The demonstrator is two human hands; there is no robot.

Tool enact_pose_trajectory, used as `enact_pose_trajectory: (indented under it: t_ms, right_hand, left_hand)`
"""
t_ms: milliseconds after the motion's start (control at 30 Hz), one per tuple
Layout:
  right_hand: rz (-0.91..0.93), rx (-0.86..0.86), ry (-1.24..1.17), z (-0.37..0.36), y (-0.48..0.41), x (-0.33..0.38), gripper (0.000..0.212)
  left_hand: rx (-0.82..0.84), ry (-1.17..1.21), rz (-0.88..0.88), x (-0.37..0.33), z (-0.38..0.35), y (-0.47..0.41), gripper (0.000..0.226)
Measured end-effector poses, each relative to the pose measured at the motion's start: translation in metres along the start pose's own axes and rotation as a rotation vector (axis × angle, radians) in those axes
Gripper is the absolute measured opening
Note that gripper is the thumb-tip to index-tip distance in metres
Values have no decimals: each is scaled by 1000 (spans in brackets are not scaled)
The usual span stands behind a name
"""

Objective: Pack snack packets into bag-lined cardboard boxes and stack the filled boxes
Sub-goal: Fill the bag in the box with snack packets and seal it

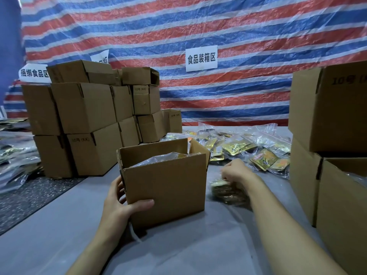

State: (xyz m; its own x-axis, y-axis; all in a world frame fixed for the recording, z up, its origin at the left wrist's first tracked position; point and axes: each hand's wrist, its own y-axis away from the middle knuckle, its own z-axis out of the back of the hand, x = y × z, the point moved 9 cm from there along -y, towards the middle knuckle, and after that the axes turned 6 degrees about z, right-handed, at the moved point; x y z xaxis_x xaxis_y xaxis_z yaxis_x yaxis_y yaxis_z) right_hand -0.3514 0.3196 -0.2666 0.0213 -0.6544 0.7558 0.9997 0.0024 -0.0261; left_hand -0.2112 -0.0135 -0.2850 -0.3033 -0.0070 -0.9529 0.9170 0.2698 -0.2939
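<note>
Left hand [121, 203] clamps the open box's [166, 187] near-left corner; right hand [236, 175], just right of the box, is closed on a blurred packet [222, 190].

- A makeshift food-packing area, with a red, white and blue striped tarpaulin [198, 26] as backdrop.
- White paper signs with black Chinese characters [201, 58] hang on it.
- Stacked brown cardboard boxes [85, 116] and loose gold snack packets in clear bags [248, 149] cover the grey tabletop [59, 235].
</note>
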Motion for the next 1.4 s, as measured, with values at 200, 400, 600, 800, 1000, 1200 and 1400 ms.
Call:
enact_pose_trajectory:
  t_ms: [200,400,600,800,1000,1200,1400]
  right_hand:
    - [0,-179,75,51,15,29,24]
    - [18,-276,-4,96,39,55,15]
    - [137,-456,-127,139,70,84,14]
    - [386,-663,-286,161,100,117,22]
    - [614,-788,-556,172,122,141,7]
    - [772,-832,-895,171,142,155,12]
    - [778,-517,-1019,162,144,217,10]
  left_hand:
    - [9,5,3,0,0,0,116]
    - [62,-17,0,-3,-6,2,110]
    - [108,-50,-15,-4,-12,7,105]
    - [138,-158,-50,-7,-16,8,98]
    - [209,-146,13,3,-22,8,99]
    - [221,-161,19,1,-25,9,95]
    - [231,-157,37,0,-25,10,103]
